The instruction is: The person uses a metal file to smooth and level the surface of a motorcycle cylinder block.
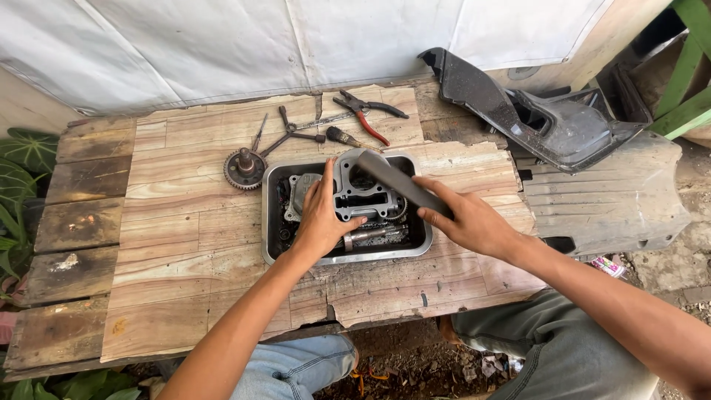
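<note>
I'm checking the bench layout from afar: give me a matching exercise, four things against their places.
Things:
1. gear
2. red-handled pliers
3. left hand
4. grey flat bar

Places:
A. at the far edge of the wooden table, behind the tray
B. in the right hand, slanting over the tray
C. on the boards just left of the metal tray
D. resting on the engine part in the tray

Pairs: 1-C, 2-A, 3-D, 4-B
</note>
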